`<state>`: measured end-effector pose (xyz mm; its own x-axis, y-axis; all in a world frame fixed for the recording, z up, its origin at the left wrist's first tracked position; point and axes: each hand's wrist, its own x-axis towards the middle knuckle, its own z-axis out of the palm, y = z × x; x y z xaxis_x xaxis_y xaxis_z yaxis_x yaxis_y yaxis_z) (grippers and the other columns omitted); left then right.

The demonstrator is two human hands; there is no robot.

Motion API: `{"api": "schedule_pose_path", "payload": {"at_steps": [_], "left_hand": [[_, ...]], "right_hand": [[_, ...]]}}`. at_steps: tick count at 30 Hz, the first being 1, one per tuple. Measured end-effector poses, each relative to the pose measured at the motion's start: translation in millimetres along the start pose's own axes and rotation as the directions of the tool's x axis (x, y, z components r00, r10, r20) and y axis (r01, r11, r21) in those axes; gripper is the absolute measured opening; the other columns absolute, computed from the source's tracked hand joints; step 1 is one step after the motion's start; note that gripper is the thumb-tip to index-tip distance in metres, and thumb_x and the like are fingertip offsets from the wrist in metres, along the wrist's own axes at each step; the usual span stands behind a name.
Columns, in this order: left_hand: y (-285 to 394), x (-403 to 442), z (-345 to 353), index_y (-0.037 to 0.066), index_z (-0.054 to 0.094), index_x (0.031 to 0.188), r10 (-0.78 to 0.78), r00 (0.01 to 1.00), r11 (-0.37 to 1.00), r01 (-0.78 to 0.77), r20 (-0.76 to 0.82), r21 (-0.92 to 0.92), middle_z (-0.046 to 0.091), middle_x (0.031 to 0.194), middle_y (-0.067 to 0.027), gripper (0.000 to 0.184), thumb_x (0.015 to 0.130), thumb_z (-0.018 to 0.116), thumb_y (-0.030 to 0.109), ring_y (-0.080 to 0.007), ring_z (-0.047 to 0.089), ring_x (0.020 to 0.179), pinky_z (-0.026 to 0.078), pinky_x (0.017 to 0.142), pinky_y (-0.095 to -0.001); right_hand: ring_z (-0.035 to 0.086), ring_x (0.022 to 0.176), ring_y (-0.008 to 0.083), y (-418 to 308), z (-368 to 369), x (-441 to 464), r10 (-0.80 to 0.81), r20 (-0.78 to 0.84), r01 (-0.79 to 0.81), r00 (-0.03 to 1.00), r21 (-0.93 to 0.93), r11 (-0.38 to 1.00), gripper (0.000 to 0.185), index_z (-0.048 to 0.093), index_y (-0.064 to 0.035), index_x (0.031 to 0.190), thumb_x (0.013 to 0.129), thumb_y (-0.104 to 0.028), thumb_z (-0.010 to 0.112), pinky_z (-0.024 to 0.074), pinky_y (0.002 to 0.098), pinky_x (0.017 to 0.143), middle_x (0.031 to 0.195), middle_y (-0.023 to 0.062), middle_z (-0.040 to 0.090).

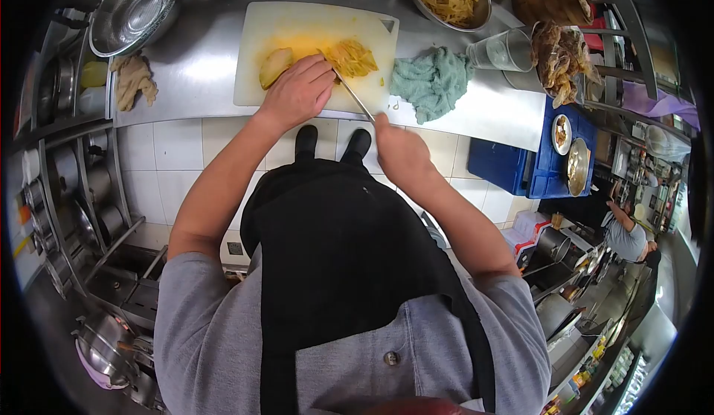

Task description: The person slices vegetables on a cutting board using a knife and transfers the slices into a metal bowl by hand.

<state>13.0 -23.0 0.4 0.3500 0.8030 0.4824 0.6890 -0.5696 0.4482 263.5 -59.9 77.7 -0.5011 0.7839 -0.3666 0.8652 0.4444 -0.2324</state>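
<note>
Yellow, a large cut piece (276, 68) lies on the white cutting board (320, 19), under and beside the fingers of the left hand (299, 91), which presses down with its fingers bent. The right hand (401, 151) is closed around the handle of a knife (355, 97); the blade slants up and left to the left fingertips, by a heap of thin yellow slices (352, 58). Whether the blade touches the piece cannot be told.

Just right of the board, a crumpled green cloth (431, 84) takes up the space, with a clear container (500, 49) tipped on its side against it and brown, wrinkled pieces (564, 62) beyond. A steel bowl (486, 15) of yellow strips stands past the board's far right corner. At far left are a perforated steel bowl (137, 10) and, below it, a beige cloth (134, 82).

The board lies near the close edge of the steel counter (182, 65); the right hand is out past that edge, above the tiled floor (176, 143). A stretch of bare steel runs between the board and the beige cloth, giving room on the left.
</note>
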Motion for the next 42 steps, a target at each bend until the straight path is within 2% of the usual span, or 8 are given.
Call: {"api": "schedule_pose_path", "payload": {"at_steps": [5, 16, 20, 22, 25, 29, 36, 42], "left_hand": [[0.1, -0.1, -0.4, -0.001, 0.071, 0.105, -0.001, 1.000, 1.000, 0.001, -0.003, 0.015, 0.069, 0.112, -0.0129, 0.021, 0.085, 0.072, 0.005, -0.0331, 0.064, 0.114, 0.054, 0.103, -0.0431], [-1.0, 0.8, 0.7, 0.000, 0.072, 0.100, 0.009, 1.000, 1.000, -0.009, -0.013, -0.005, 0.071, 0.107, -0.0113, 0.015, 0.085, 0.074, 0.004, -0.0318, 0.066, 0.111, 0.054, 0.100, -0.0414], [1.4, -0.2, -1.4, 0.000, 0.071, 0.098, 0.002, 1.000, 1.000, -0.002, -0.019, 0.003, 0.071, 0.107, -0.0116, 0.014, 0.085, 0.074, 0.004, -0.0321, 0.066, 0.110, 0.054, 0.099, -0.0418], [2.2, 1.0, -1.6, 0.000, 0.070, 0.098, -0.003, 1.000, 1.000, 0.003, -0.013, -0.021, 0.070, 0.106, -0.0118, 0.013, 0.085, 0.073, 0.003, -0.0324, 0.065, 0.110, 0.054, 0.098, -0.0423], [4.7, 0.6, -3.7, 0.000, 0.069, 0.098, -0.027, 1.000, 1.000, 0.026, -0.004, -0.017, 0.069, 0.106, -0.0118, 0.013, 0.085, 0.072, 0.003, -0.0326, 0.065, 0.110, 0.054, 0.098, -0.0425], [3.0, -0.1, -1.1, 0.000, 0.070, 0.098, 0.001, 0.999, 1.000, -0.001, -0.032, 0.002, 0.069, 0.106, -0.0119, 0.013, 0.085, 0.072, 0.003, -0.0325, 0.065, 0.110, 0.054, 0.098, -0.0424], [3.4, 0.4, -0.9, 0.000, 0.070, 0.097, -0.007, 1.000, 1.000, 0.006, -0.025, -0.006, 0.069, 0.106, -0.0115, 0.014, 0.084, 0.073, 0.003, -0.0322, 0.065, 0.111, 0.054, 0.099, -0.0424], [5.0, -1.2, -2.3, 0.000, 0.071, 0.098, -0.012, 1.000, 1.000, 0.013, -0.028, 0.013, 0.069, 0.106, -0.0119, 0.014, 0.085, 0.074, 0.004, -0.0327, 0.066, 0.107, 0.054, 0.099, -0.0435]], "right_hand": [[0.075, 0.074, 0.0387, 25.4, -10.1, -58.9, 0.037, 0.162, -0.032, 0.986, -0.034, 0.999, 0.023, 0.050, 0.0019, 0.107, 0.087, 0.001, 0.061, 0.0601, 0.0490, 0.064, 0.077, 0.0209, 0.071], [0.075, 0.074, 0.0397, -4.4, -14.5, 29.4, -0.018, 0.021, 0.018, 1.000, -0.012, 1.000, 0.024, 0.053, 0.0017, 0.107, 0.086, 0.002, 0.064, 0.0609, 0.0484, 0.067, 0.078, 0.0219, 0.073], [0.075, 0.074, 0.0399, 5.1, -6.6, -5.7, -0.039, 0.020, 0.038, 0.999, 0.024, 0.999, 0.023, 0.052, 0.0016, 0.107, 0.087, 0.002, 0.062, 0.0601, 0.0497, 0.066, 0.078, 0.0219, 0.072], [0.074, 0.073, 0.0400, 19.8, 1.6, -33.9, 0.041, 0.116, -0.040, 0.992, -0.008, 0.999, 0.025, 0.050, 0.0014, 0.107, 0.086, 0.002, 0.062, 0.0592, 0.0505, 0.065, 0.077, 0.0214, 0.072], [0.074, 0.072, 0.0397, 27.2, -12.8, -54.2, 0.045, 0.176, -0.041, 0.983, -0.027, 0.999, 0.027, 0.048, 0.0013, 0.108, 0.085, 0.002, 0.063, 0.0590, 0.0506, 0.064, 0.077, 0.0213, 0.071], [0.074, 0.072, 0.0398, 20.4, -19.1, -36.6, 0.007, 0.091, -0.005, 0.996, -0.031, 1.000, 0.028, 0.048, 0.0009, 0.108, 0.085, 0.002, 0.064, 0.0597, 0.0498, 0.064, 0.077, 0.0204, 0.071], [0.076, 0.077, 0.0404, -1.4, -10.0, 21.4, -0.008, 0.065, 0.008, 0.998, -0.001, 1.000, 0.024, 0.053, 0.0026, 0.109, 0.087, 0.006, 0.061, 0.0616, 0.0485, 0.068, 0.081, 0.0215, 0.073], [0.076, 0.076, 0.0400, 16.0, -3.8, -19.7, -0.020, 0.114, 0.021, 0.993, -0.006, 1.000, 0.026, 0.049, 0.0019, 0.110, 0.086, 0.003, 0.061, 0.0610, 0.0485, 0.066, 0.080, 0.0215, 0.073]]}}
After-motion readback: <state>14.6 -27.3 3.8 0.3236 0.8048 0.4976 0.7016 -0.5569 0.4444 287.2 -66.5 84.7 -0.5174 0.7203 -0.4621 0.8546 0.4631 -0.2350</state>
